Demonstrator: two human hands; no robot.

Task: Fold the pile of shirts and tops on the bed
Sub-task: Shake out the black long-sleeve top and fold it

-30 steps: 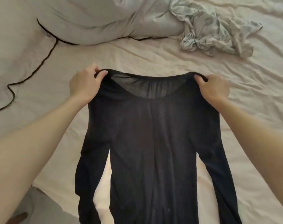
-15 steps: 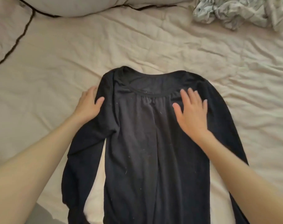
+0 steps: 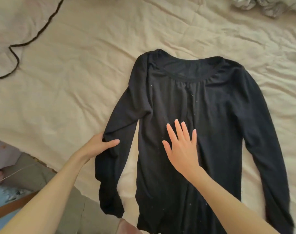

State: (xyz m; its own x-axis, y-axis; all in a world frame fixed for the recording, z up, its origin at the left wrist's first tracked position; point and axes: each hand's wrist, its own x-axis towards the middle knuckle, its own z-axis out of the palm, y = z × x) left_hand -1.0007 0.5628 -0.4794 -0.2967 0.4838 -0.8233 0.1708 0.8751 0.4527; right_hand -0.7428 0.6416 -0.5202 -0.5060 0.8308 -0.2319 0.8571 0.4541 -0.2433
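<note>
Here, left hand (image 3: 100, 146) pinching black top's (image 3: 203, 115) sleeve, right hand (image 3: 182, 149) flat, fingers spread, hem cropped

your left hand (image 3: 100, 146) pinching the sleeve (image 3: 113, 132) of the black top, thumb laid over the fabric, your right hand (image 3: 182, 149) flat on the top's front, fingers spread, both forearms reaching in from below

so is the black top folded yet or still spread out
Spread flat, unfolded: the black top lies on the bed sheet with both sleeves out at its sides.
</note>
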